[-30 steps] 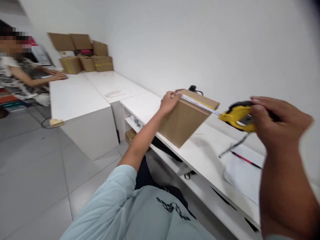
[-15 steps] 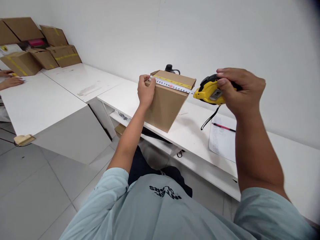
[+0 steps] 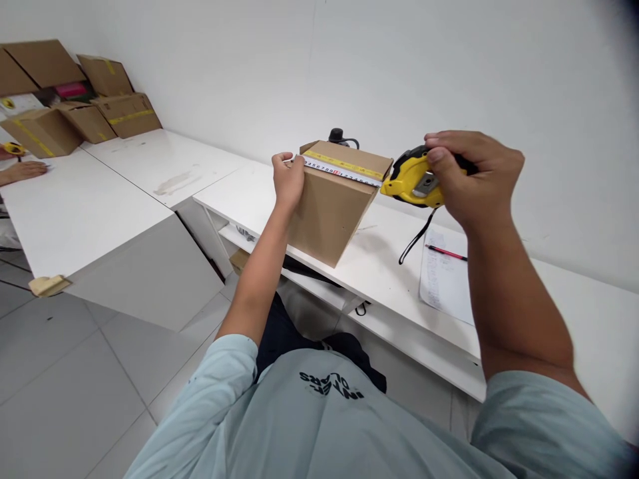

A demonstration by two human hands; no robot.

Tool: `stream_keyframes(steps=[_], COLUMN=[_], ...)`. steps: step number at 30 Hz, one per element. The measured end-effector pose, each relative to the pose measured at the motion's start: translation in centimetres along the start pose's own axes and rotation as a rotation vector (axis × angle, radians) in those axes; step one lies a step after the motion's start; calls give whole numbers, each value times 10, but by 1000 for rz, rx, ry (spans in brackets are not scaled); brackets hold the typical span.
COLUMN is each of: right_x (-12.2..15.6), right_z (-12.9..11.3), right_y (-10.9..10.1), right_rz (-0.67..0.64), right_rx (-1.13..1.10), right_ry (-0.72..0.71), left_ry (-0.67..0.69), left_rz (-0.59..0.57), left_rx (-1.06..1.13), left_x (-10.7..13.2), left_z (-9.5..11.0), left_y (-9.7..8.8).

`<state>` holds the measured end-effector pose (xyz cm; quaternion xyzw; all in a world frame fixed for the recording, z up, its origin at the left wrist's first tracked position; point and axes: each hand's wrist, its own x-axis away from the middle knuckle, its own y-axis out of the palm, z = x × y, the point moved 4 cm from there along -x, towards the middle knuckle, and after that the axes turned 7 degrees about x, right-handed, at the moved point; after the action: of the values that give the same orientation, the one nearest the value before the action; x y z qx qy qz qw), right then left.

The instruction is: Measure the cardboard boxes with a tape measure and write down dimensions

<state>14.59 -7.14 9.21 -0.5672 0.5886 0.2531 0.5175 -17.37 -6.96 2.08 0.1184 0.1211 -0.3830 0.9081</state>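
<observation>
A brown cardboard box (image 3: 329,216) stands on the white table, yellow tape running along its top. Across its upper front edge stretches the numbered white blade (image 3: 344,174) of a tape measure. At the box's left corner, my left hand (image 3: 289,179) is closed on the blade's end, which its fingers partly hide. My right hand (image 3: 479,173) grips the yellow and black tape measure (image 3: 412,179) by its case, just past the box's right corner. A black wrist strap (image 3: 417,237) dangles from the case.
Right of the box lies a written sheet of paper (image 3: 444,286) with a red and black pencil (image 3: 446,252) on it. Behind the box shows a black bottle cap (image 3: 336,135). Several cardboard boxes (image 3: 132,114) are stacked far left, near another person's hand (image 3: 24,171).
My right hand and the tape measure's case have shifted slightly left, closer to the box corner. My left hand has moved a little left at the blade's end.
</observation>
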Motion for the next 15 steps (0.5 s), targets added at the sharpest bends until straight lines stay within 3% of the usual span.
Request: stream_keyframes(steps=[11,15], right_x=[2,-1], right_z=[-7,-10], right_y=[-1,3], right_rz=[-17,-30], right_rx=[76,136], right_ry=[-88,-44], left_ry=[72,59], left_rz=[-9,-8], left_rx=[11,20], left_x=[5,4], left_z=[2,0], left_y=[3,3])
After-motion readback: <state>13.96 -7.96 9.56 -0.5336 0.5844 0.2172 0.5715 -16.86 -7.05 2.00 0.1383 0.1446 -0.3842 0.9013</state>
